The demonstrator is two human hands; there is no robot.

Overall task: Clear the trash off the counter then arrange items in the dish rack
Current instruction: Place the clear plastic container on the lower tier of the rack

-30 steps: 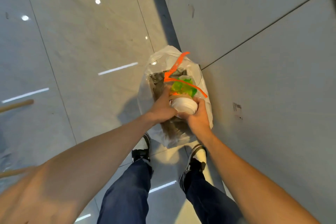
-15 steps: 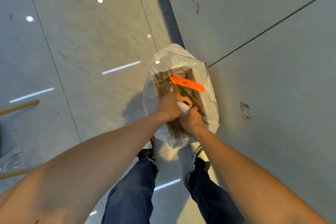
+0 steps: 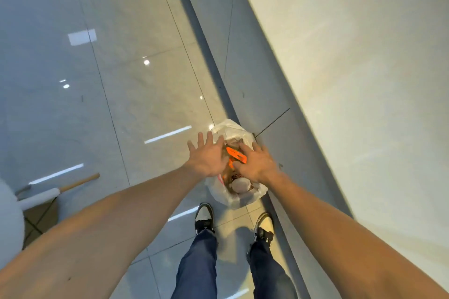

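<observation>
A white plastic trash bag (image 3: 234,129) stands on the floor against the wall base, right in front of my feet. Inside it lie an orange strip (image 3: 237,155) and a white paper cup (image 3: 240,185), bottom up, among brown trash. My left hand (image 3: 206,156) hovers above the bag's left side, fingers spread and empty. My right hand (image 3: 257,161) hovers above its right side, also open and holding nothing. Both hands cover part of the bag's mouth.
Glossy grey floor tiles (image 3: 121,80) stretch to the left and ahead. A pale wall (image 3: 364,80) with a grey skirting runs along the right. At the left edge are a wooden stick (image 3: 80,182), a white roll (image 3: 38,198) and a white rounded object (image 3: 9,216).
Both hands pushed the cup and orange-green trash into the bag, then let go and lifted away with fingers spread. The view has risen and pulled back from the bag.
</observation>
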